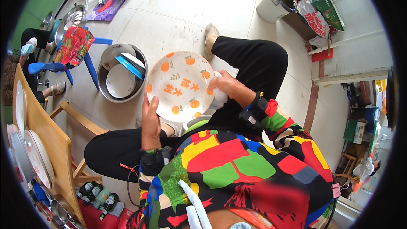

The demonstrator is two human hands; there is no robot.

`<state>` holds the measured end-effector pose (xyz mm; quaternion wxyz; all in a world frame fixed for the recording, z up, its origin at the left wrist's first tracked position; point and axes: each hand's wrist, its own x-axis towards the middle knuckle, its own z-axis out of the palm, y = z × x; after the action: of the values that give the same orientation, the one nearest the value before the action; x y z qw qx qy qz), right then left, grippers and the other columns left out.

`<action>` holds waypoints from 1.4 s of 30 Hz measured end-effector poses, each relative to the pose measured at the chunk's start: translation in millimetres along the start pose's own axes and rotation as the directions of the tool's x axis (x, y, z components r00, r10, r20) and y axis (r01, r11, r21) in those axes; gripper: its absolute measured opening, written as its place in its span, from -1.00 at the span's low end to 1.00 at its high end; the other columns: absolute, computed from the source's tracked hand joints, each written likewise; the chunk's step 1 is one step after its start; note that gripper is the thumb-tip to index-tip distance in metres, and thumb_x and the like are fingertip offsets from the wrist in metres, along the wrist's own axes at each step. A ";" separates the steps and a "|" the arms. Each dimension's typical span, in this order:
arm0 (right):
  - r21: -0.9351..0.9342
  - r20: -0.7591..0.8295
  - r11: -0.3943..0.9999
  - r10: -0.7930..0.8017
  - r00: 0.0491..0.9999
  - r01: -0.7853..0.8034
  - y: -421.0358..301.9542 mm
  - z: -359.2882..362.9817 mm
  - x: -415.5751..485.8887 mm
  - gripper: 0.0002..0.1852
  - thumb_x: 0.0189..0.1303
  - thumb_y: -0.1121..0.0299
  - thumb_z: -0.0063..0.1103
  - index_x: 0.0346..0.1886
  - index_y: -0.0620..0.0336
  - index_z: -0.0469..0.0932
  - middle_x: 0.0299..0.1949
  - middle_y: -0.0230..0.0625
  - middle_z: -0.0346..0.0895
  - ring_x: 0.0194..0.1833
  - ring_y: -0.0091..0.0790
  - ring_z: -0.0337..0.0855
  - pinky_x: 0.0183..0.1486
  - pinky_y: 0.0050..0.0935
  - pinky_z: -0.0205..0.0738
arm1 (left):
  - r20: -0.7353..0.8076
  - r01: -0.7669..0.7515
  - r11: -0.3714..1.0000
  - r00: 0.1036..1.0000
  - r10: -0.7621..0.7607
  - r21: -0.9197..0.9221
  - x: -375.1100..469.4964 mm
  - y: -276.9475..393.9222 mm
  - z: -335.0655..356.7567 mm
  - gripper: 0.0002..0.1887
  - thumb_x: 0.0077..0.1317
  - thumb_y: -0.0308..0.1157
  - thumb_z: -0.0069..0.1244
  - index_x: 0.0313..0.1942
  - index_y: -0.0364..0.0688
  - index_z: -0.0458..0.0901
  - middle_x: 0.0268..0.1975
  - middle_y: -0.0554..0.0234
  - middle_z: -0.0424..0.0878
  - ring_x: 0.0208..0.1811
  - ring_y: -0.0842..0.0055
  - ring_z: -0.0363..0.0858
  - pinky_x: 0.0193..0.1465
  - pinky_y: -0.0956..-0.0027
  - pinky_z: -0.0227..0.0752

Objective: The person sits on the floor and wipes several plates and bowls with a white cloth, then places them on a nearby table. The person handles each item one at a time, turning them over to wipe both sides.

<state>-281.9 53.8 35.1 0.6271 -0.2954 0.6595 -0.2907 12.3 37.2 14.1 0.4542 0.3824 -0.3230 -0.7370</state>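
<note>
My left hand (pixel 150 121) supports the lower left rim of a round cream plate (pixel 173 73) patterned with oranges and orange writing. At the plate's right edge, my right hand (pixel 231 86) grips the rim with a white cloth (pixel 220 97) bunched beneath the fingers. The plate is tilted face up above my lap. To its left, a metal basin (pixel 127 100) on the floor contains a white bowl (pixel 120 81), a flowered bowl (pixel 109 55) and a blue-edged dish (pixel 128 67). Partly hidden under the plate is a container with something green (pixel 195 126).
A wooden table (pixel 58 146) on the left bears stacked plates (pixel 38 157). Green bottles (pixel 110 201) stand below it. A blue chair (pixel 90 70) with a floral cushion (pixel 74 46) is near another person's foot (pixel 58 89). A white bin (pixel 270 8) stands upper right.
</note>
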 end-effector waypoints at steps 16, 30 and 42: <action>-0.246 0.156 0.948 -0.168 0.973 0.203 -37.5 -18.5 -5.5 -0.61 -0.04 0.46 0.34 -0.06 0.37 0.73 -0.23 -0.19 0.77 -0.20 -0.30 0.77 0.00 -0.37 0.62 | -0.113 -0.112 0.959 0.983 0.146 0.261 21.9 9.2 13.7 -0.72 0.50 -0.44 0.05 0.14 -0.34 0.68 -0.15 0.41 0.72 -0.20 0.74 0.58 -0.08 0.55 0.48; 0.311 -0.020 0.940 -0.144 0.989 0.143 9.9 20.8 -12.2 -0.53 0.04 0.60 0.23 0.11 0.45 0.61 -0.04 -0.14 0.74 -0.09 -0.23 0.76 0.07 -0.29 0.63 | -0.029 -0.163 0.987 0.986 0.162 -0.011 8.9 24.7 21.9 -0.53 0.51 -0.37 0.03 0.37 -0.31 0.45 0.21 0.21 0.64 0.21 0.54 0.58 0.30 0.38 0.44; -0.387 0.162 0.872 -0.255 0.953 0.299 -75.0 -24.3 -8.9 -0.60 0.04 0.43 0.33 0.00 0.37 0.73 -0.20 -0.16 0.77 -0.24 -0.27 0.78 -0.03 -0.33 0.63 | 0.080 -0.097 0.950 0.994 0.076 0.297 21.2 37.0 27.0 -0.63 0.55 -0.34 0.03 0.25 -0.33 0.62 0.00 0.32 0.75 -0.04 0.68 0.65 0.06 0.50 0.53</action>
<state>-304.0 11.7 98.5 0.5377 -0.5259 0.6221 -0.2177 -1.5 7.2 52.3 0.4115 0.4074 -0.4628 -0.6712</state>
